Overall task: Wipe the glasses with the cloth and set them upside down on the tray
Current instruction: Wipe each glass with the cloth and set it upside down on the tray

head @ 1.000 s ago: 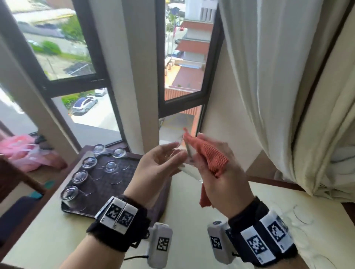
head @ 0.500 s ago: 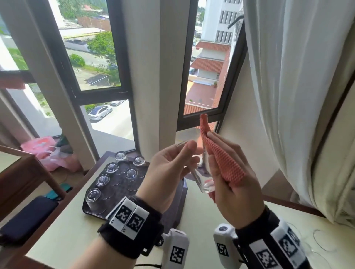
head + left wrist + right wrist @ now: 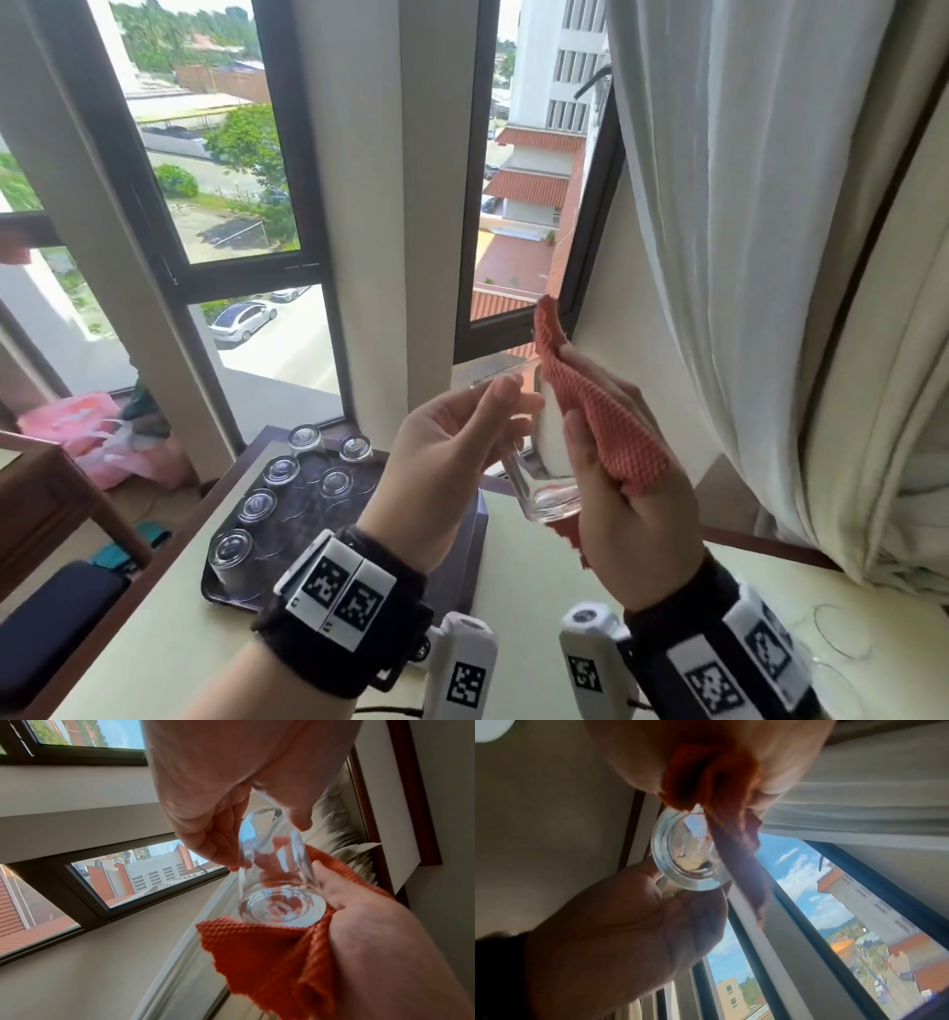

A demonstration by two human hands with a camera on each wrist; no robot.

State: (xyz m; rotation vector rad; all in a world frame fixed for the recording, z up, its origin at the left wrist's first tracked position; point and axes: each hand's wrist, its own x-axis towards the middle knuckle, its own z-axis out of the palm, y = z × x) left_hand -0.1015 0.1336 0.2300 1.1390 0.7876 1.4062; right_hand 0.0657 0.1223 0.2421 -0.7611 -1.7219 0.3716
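A clear glass point(image 3: 544, 483) is held up in the air above the table, its thick base toward me. My left hand point(image 3: 462, 437) grips the glass point(image 3: 275, 882) near its rim with fingers and thumb. My right hand point(image 3: 616, 462) holds an orange waffle cloth point(image 3: 601, 416) against the glass's right side, the cloth point(image 3: 270, 953) draped over the fingers and under the base. In the right wrist view the glass base point(image 3: 687, 854) shows beside the blurred cloth point(image 3: 731, 841). A dark tray point(image 3: 308, 509) at the left carries several glasses point(image 3: 231, 552) upside down.
Faint clear glasses point(image 3: 842, 637) stand on the pale table point(image 3: 154, 642) at the right. A white curtain point(image 3: 744, 257) hangs close on the right, the window frame point(image 3: 585, 257) just behind my hands. A wooden chair point(image 3: 61, 488) is at the left.
Both hands have lifted the glass and cloth higher, toward the window. The view has tilted up, and the cloth now lies along the glass's side.
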